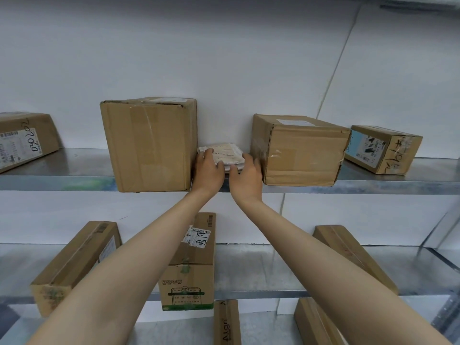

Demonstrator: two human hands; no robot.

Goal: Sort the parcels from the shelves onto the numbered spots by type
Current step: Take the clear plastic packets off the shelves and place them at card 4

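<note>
soft white mailer [225,151] flat on upper shelf [74,170], tall carton [149,145] at 9 o'clock, taped carton [301,153] at 3. left grip [207,169] and right grip [246,176] curled round near edge. probably light, floppy; better supported underneath.

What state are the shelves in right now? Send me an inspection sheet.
Surface: metal upper shelf, parcels spread along it.
Job's things: white packet lying flat between tall box and taped box; left labelled box and right labelled box at the ends.
Clutter: nothing seen.
Grips: left grip pinches the packet's left side; right grip touches its right edge, hold unclear.
Cables: nothing seen.
Surroundings: white wall; lower shelf carrying more boxes.
</note>
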